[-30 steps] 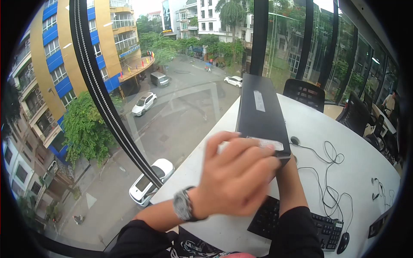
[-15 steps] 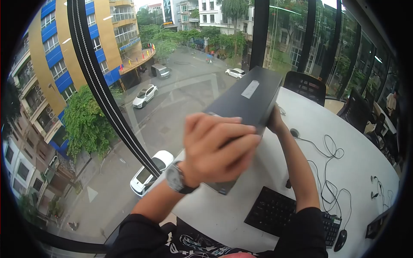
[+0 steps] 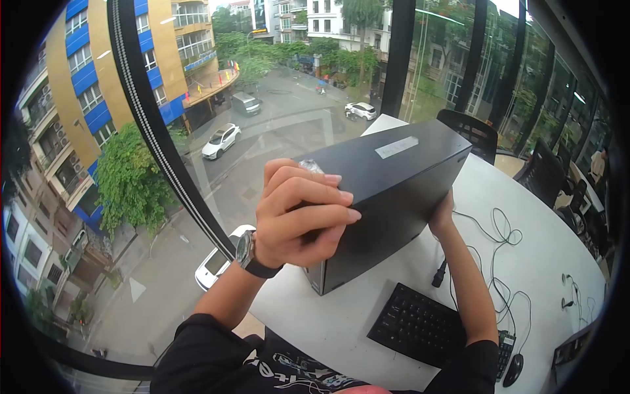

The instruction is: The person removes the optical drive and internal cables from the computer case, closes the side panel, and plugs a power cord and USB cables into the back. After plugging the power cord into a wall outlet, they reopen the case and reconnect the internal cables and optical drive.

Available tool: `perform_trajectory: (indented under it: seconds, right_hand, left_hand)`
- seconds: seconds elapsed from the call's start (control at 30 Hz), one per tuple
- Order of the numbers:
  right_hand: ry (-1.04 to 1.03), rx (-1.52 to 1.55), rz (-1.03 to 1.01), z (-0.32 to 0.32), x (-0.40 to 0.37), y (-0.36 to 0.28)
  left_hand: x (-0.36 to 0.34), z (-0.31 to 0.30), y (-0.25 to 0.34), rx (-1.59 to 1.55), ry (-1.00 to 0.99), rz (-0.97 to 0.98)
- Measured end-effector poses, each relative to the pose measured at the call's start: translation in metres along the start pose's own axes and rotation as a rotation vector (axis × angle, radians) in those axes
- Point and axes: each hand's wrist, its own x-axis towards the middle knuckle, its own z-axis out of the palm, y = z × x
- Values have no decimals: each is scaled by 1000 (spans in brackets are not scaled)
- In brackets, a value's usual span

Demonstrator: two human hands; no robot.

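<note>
A black box-shaped case [image 3: 400,210], with a pale label on its top face, stands on the white table [image 3: 354,328]. My left hand [image 3: 302,213], with a watch on its wrist, has its fingers curled at the case's near top corner. Something clear and crinkled shows beside those fingers; whether they pinch it is hard to see. My right hand [image 3: 443,215] is against the far right side of the case, low down, its fingertips hidden behind it.
A black keyboard [image 3: 417,325] lies in front of the case. Right of it are a cable plug [image 3: 440,274], loose cables, a second keyboard [image 3: 505,354] and a mouse [image 3: 514,370]. A chair [image 3: 476,131] stands beyond the table, and windows rise at the left.
The case has turned and shifted right, showing more of its broad side. My left hand has moved slightly left and up along it. My right hand is lower.
</note>
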Motion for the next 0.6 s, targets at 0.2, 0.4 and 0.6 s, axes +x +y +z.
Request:
perform_trajectory:
  seconds: [0.2,0.4,0.6]
  right_hand:
    - [-259,-73,56,-46,26,17]
    - [-387,-584,-170,-56,46,39]
    - [-79,224,267,-34,-2,22]
  left_hand:
    - [-31,8,24,242,-43,-92]
    - [-89,52,68,-10,199,-712]
    - [-107,46,39,-208,213,-826]
